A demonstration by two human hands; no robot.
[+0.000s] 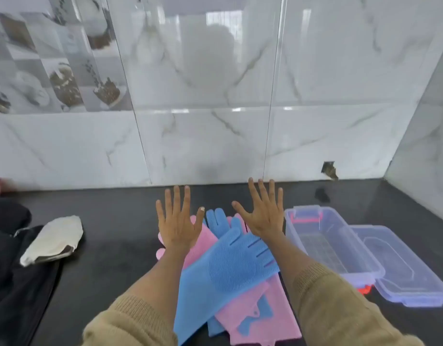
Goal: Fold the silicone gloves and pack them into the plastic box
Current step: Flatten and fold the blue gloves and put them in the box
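A pile of silicone gloves lies on the dark counter in front of me. A blue glove (225, 265) lies on top, bristled palm up, across pink gloves (250, 313). A second blue glove (216, 219) pokes out behind them. My left hand (178, 221) and my right hand (264, 213) hover above the pile, fingers spread, palms down, holding nothing. The clear plastic box (300, 233) stands open to the right of the gloves, with nothing in it.
The box's clear lid (413, 278) lies beside it on the right. A white cloth (53, 240) rests on dark fabric (13, 270) at the left. A marble-tiled wall (203, 136) backs the counter, and a side wall (425, 158) closes the right.
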